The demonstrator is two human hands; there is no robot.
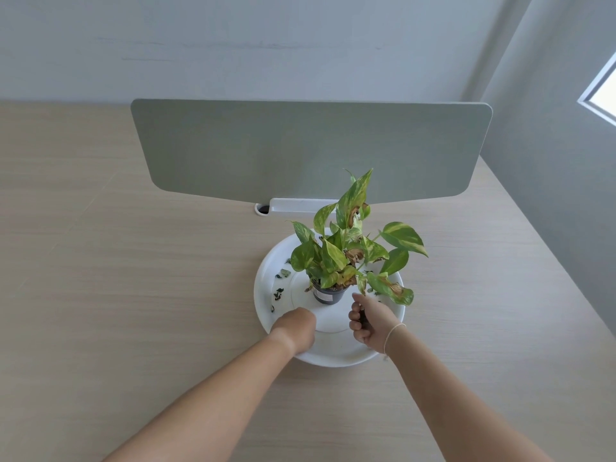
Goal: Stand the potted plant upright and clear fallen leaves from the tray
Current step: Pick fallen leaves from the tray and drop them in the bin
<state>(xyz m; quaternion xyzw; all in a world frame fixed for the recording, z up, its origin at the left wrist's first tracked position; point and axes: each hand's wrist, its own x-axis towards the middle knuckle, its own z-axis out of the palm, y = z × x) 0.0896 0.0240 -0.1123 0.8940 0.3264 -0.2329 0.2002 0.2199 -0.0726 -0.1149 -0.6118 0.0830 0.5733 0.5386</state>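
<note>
A potted plant (pixel 346 258) with green and yellow leaves stands upright in its small black pot (pixel 328 295) on a round white tray (pixel 333 356). Several small dark fallen leaves (pixel 279 293) lie on the tray's left side. My left hand (pixel 296 326) rests on the tray's near left part with its fingers curled under; what it holds, if anything, is hidden. My right hand (pixel 368 320) hovers over the tray just right of the pot, closed around dark leaf scraps, its thumb near a drooping leaf.
The tray sits on a light wooden desk (pixel 133 295). Behind it stands a grey-green divider panel (pixel 310 148) on a white bracket (pixel 293 205) with a cable hole. The desk's right edge runs diagonally near the wall.
</note>
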